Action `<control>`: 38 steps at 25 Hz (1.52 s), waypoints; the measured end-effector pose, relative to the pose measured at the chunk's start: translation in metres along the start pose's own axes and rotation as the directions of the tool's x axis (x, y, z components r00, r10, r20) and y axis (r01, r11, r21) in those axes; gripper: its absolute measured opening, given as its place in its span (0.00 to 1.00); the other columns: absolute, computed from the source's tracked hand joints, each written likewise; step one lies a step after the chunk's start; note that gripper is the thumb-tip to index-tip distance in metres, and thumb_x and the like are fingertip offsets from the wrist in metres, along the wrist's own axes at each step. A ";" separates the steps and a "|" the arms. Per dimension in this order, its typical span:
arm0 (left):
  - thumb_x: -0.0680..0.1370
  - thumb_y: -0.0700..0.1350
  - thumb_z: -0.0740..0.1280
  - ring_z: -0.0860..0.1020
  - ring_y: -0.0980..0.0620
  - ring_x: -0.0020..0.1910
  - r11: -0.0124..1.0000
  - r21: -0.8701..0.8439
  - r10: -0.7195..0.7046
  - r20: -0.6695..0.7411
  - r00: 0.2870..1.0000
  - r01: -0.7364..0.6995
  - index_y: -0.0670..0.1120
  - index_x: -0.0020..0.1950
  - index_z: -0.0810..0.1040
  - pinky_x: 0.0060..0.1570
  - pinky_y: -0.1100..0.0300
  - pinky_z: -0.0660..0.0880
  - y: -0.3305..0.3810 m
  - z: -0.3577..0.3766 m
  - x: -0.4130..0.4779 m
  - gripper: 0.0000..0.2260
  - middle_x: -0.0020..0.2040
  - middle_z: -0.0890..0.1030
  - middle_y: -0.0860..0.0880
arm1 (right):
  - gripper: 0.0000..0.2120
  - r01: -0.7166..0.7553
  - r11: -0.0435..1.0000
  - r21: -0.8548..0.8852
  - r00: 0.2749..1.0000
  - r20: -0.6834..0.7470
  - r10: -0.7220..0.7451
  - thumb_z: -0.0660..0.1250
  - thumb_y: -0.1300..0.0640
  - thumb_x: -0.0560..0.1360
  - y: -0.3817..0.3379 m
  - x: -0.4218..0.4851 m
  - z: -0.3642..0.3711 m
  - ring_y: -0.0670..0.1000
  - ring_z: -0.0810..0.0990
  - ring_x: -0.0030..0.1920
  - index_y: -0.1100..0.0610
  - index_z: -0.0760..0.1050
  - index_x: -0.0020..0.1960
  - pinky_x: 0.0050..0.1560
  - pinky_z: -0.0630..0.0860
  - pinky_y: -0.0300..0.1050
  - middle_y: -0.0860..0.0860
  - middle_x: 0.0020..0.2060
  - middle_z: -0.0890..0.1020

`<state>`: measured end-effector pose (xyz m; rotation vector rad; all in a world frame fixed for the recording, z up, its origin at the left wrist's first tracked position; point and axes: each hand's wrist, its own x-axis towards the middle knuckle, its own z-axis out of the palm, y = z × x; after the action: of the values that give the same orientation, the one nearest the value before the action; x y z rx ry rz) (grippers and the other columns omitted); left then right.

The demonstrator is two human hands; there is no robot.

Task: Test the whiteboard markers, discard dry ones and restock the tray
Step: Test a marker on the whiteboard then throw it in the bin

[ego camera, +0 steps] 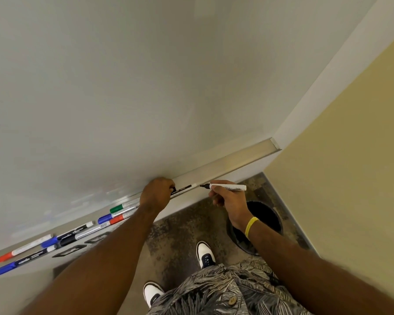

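The left hand (156, 194) is bending over the tray (237, 165), gripping a black marker (180, 190) lying in it. The right hand (228, 202) is pinching an uncapped marker (236, 187) level, just off the tray's edge; other markers (82, 231) are lying farther left.

1. Your left hand (156, 195) is at the end of an outstretched arm, with its fingers curled round a black marker (182, 189).
2. Your right hand (229, 202) (yellow wristband (251, 226) just behind it) pinches an uncapped marker (229, 187).
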<state>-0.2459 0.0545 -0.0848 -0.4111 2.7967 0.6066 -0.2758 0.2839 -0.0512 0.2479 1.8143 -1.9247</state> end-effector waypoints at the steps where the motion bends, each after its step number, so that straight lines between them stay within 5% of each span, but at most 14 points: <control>1: 0.80 0.42 0.64 0.80 0.47 0.50 1.000 0.001 -0.001 0.010 1.000 0.001 0.49 0.54 0.84 0.45 0.60 0.70 0.000 0.000 0.000 0.09 0.52 0.83 0.48 | 0.06 0.001 1.000 0.004 1.000 0.000 -0.001 0.67 0.61 0.79 -0.001 0.000 0.000 0.49 0.78 0.31 0.62 0.80 0.54 0.33 0.75 0.37 0.57 0.39 0.84; 11: 0.78 0.40 0.65 0.79 0.49 0.47 0.998 -0.024 0.063 -0.080 0.995 -0.065 0.49 0.51 0.83 0.43 0.60 0.68 0.006 -0.010 -0.006 0.08 0.49 0.83 0.50 | 0.08 0.016 0.999 0.034 1.000 -0.016 -0.015 0.68 0.61 0.79 -0.006 -0.005 0.002 0.47 0.79 0.30 0.64 0.80 0.55 0.31 0.75 0.36 0.55 0.38 0.84; 15: 0.77 0.40 0.72 0.81 0.60 0.40 0.888 -0.449 0.045 -0.131 0.990 -0.100 0.46 0.55 0.85 0.48 0.67 0.77 0.020 -0.025 -0.028 0.08 0.48 0.85 0.52 | 0.07 0.030 0.996 0.080 0.997 -0.072 -0.024 0.69 0.58 0.78 -0.016 -0.007 0.004 0.47 0.78 0.28 0.62 0.82 0.48 0.29 0.74 0.37 0.55 0.36 0.85; 19: 0.75 0.40 0.74 0.83 0.63 0.44 0.766 -0.634 0.028 -0.137 0.990 -0.109 0.50 0.56 0.84 0.48 0.72 0.78 0.034 -0.034 -0.054 0.11 0.45 0.83 0.61 | 0.09 0.032 0.996 0.078 0.995 -0.100 -0.024 0.69 0.55 0.78 -0.021 -0.012 0.011 0.47 0.78 0.29 0.61 0.82 0.47 0.31 0.74 0.37 0.55 0.37 0.85; 28: 0.75 0.40 0.74 0.83 0.62 0.43 0.735 -0.661 0.077 -0.142 0.987 -0.153 0.49 0.56 0.84 0.48 0.71 0.78 0.045 -0.052 -0.082 0.11 0.45 0.85 0.58 | 0.09 0.061 0.995 0.080 0.996 -0.075 -0.055 0.68 0.56 0.79 -0.024 -0.042 0.027 0.49 0.78 0.29 0.59 0.82 0.44 0.32 0.74 0.38 0.56 0.36 0.85; 38: 0.75 0.39 0.74 0.84 0.57 0.42 0.519 -0.831 0.067 -0.196 0.978 -0.202 0.55 0.49 0.85 0.43 0.71 0.77 0.067 -0.067 -0.100 0.10 0.42 0.86 0.57 | 0.09 0.025 0.939 0.343 0.999 -0.028 -0.016 0.68 0.55 0.79 -0.037 -0.071 0.030 0.49 0.77 0.30 0.62 0.80 0.49 0.34 0.76 0.41 0.57 0.35 0.82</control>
<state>-0.1867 0.1058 0.0290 -0.3983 2.4307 2.0851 -0.2255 0.2703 0.0159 0.3698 1.4882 -2.2565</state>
